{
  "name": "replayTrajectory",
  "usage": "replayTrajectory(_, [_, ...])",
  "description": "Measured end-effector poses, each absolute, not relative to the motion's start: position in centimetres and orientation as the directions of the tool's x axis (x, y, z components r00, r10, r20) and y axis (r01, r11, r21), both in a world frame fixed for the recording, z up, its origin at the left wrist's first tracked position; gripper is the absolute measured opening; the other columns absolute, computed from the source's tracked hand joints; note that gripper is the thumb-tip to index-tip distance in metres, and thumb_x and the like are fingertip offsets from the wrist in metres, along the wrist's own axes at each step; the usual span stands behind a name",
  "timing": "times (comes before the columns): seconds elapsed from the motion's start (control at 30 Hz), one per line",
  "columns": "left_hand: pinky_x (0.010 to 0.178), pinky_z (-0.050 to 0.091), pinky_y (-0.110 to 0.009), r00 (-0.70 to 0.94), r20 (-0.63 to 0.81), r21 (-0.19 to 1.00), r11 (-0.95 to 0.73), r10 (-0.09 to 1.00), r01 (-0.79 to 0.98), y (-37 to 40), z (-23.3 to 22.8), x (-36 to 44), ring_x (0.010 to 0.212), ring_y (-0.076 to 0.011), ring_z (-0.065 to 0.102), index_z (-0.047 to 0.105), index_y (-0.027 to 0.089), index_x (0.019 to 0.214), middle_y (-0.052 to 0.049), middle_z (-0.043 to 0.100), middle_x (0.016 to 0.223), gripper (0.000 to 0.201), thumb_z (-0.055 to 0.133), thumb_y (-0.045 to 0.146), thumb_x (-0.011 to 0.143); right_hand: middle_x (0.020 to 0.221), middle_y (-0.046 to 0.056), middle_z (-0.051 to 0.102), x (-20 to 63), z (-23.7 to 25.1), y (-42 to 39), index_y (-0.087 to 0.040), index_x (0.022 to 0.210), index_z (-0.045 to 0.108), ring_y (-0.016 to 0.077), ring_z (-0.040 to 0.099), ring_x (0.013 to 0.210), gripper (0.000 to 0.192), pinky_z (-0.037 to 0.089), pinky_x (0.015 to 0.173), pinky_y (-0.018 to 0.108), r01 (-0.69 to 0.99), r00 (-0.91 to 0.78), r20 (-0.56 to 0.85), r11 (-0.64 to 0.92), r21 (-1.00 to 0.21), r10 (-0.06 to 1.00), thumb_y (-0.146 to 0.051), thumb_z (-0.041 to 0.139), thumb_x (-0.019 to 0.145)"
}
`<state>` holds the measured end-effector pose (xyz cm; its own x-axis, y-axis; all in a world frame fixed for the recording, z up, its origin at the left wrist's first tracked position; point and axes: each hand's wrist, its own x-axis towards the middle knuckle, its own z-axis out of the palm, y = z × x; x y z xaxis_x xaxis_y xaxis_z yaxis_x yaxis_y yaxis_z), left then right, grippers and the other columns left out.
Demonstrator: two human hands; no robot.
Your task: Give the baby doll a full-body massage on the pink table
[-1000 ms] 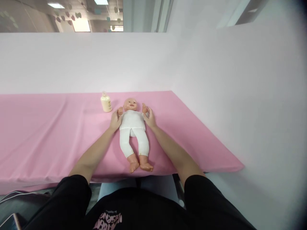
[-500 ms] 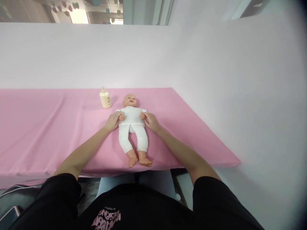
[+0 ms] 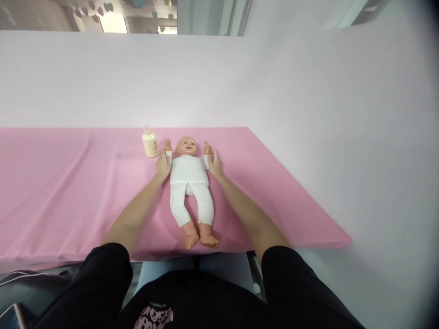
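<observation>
Holding: both hands are gripping the doll's arms, one each side, raising them beside its head.
Left hand (image 3: pixel 162 165): closing on the doll's arm nearest the bottle; fingers are wrapping the white sleeve, the small fist poking out above.
Right hand (image 3: pixel 215 164): clasping the other arm likewise, so the two sides are mirroring each other.
Doll (image 3: pixel 189 183): lying face up on the cloth, head toward the wall, feet reaching the near edge; lying flat is leaving both arms free to swing.
Bottle (image 3: pixel 150 144): standing upright just beside the left hand, apart from the doll, within easy reach.
Cloth (image 3: pixel 68 183): pink, covering the table and giving the doll a soft bed.
Wall (image 3: pixel 137 82): pale, running behind the table.
</observation>
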<state>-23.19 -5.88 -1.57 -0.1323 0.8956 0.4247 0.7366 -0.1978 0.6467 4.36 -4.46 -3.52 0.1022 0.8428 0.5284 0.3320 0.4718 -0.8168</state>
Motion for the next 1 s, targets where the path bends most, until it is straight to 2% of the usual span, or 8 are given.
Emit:
replayTrajectory(0.2, [0.102,0.049,-0.050,-0.166,0.314,0.589,-0.055,0.935,0.806,-3.8,-2.2,-22.5,0.119,-0.0353,0.066,0.058,0.017,0.133,-0.018,0.070,0.121,0.047,0.029,0.041,0.105,0.143,0.013,0.063,3.5,-3.0,-1.8,-0.019,0.134,0.056,0.0219,0.061,0.131,0.046,0.046,0.114,0.040,0.241,0.194,0.252,0.203,-0.949,0.948,-0.045,0.051,0.097])
replayTrajectory(0.4, [0.099,0.050,-0.048,-0.139,0.282,0.505,-0.023,0.949,0.863,-3.6,-2.4,-22.8,0.115,-0.0355,0.068,0.061,0.015,0.127,-0.019,0.072,0.117,0.050,0.024,0.041,0.105,0.134,0.013,0.069,3.7,-3.4,-0.7,-0.018,0.128,0.063,0.0229,0.066,0.121,0.038,0.048,0.110,0.040,0.269,0.227,0.161,0.097,-0.958,0.961,-0.037,0.051,0.097])
replayTrajectory(0.73, [0.097,0.051,-0.046,-0.139,0.277,0.458,-0.004,0.951,0.889,-3.5,-2.1,-22.5,0.114,-0.0347,0.067,0.067,0.016,0.120,-0.017,0.073,0.116,0.044,0.030,0.034,0.103,0.130,0.012,0.071,4.0,-3.8,-0.4,-0.018,0.127,0.067,0.0225,0.067,0.118,0.037,0.047,0.108,0.038,0.300,0.225,0.158,0.086,-0.950,0.962,-0.032,0.051,0.096])
replayTrajectory(1.0, [0.100,0.049,-0.045,-0.135,0.258,0.490,-0.009,0.957,0.872,-3.3,-1.9,-22.8,0.116,-0.0330,0.066,0.071,0.017,0.116,-0.015,0.073,0.119,0.048,0.031,0.040,0.103,0.132,0.014,0.070,4.5,-4.9,0.1,-0.016,0.127,0.067,0.0242,0.066,0.119,0.043,0.048,0.107,0.040,0.315,0.215,0.208,0.134,-0.940,0.954,-0.039,0.049,0.096])
